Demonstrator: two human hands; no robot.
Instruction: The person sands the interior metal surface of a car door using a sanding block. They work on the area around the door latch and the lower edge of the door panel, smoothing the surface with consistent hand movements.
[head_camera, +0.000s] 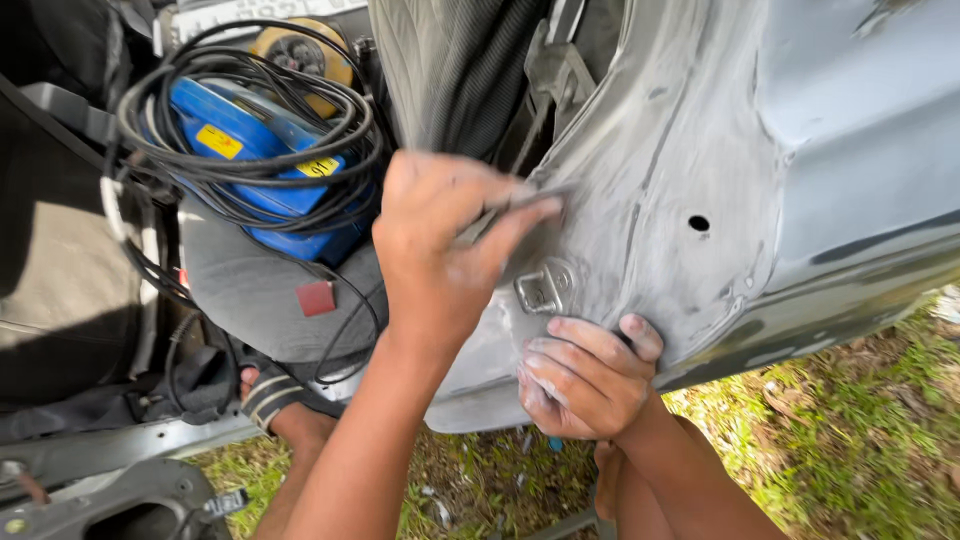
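Left hand (440, 235) presses sandpaper (500, 210) – probably – on grey car panel (700, 150); right hand (585, 375) braces edge.

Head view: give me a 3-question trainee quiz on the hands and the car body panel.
1. True or false: the left hand presses a thin grey sheet, seemingly sandpaper, against the grey car body panel.
2. Where does the right hand rest?
A. on the blue power tool
B. on the lower edge of the panel, just below the metal door striker
C. on the grass
3. Fill in: the black cable lies coiled over the ____ power tool.

Key:
1. True
2. B
3. blue
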